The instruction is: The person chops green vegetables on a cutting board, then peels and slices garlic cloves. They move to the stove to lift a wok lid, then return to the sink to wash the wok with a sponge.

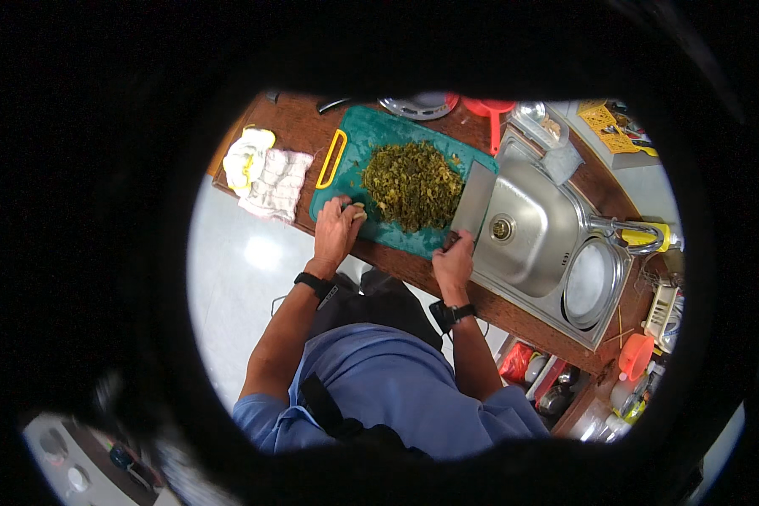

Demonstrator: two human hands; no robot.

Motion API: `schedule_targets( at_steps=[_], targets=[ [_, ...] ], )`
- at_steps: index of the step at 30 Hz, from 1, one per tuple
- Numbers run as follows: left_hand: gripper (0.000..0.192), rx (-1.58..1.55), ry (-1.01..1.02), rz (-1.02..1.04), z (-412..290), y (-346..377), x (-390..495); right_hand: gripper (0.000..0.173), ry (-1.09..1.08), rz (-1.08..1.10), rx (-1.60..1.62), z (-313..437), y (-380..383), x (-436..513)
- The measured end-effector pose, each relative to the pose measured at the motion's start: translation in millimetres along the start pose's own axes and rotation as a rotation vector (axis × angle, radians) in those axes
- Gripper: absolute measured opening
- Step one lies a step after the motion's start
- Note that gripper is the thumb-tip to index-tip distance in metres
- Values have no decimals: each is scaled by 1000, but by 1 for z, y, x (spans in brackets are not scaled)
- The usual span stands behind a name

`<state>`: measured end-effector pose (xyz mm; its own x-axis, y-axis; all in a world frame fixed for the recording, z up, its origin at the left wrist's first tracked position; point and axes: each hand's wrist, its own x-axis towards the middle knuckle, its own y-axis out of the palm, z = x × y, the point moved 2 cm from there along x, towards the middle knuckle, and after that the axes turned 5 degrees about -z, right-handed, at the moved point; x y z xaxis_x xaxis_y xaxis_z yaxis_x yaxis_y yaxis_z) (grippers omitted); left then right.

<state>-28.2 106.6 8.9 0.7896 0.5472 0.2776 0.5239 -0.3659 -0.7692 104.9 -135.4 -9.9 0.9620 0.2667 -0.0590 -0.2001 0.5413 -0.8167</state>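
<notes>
A heap of chopped dark green leafy vegetable lies on a green cutting board with a yellow handle. My right hand grips the dark handle of a cleaver, whose broad blade rests along the board's right end beside the heap. At the board's near left corner, my left hand has its fingers closed on a small pale piece of food, which I cannot identify further. Scattered bits lie around the heap.
To the right is a stainless steel sink with a faucet and a round lidded basin. Folded cloths lie at the left. Behind the board are a metal pan and a red-handled strainer. Below the counter, an open drawer holds packets.
</notes>
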Motion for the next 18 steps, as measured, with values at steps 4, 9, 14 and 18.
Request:
schedule_targets(
  at_steps=[4, 9, 14, 18],
  targets=[
    [29, -111, 155, 99, 14, -2, 9, 53, 74, -162, 202, -10, -21, -1],
    [28, -219, 231, 275, 35, 2, 21, 36, 21, -59, 246, 33, -51, -30],
    [23, -310, 324, 277, 50, -2, 27, 28, -90, 171, 147, 84, -25, -42],
    [27, -356, 253, 251, 61, -12, 21, 28, -137, 281, 172, 101, 0, -44]
  ],
)
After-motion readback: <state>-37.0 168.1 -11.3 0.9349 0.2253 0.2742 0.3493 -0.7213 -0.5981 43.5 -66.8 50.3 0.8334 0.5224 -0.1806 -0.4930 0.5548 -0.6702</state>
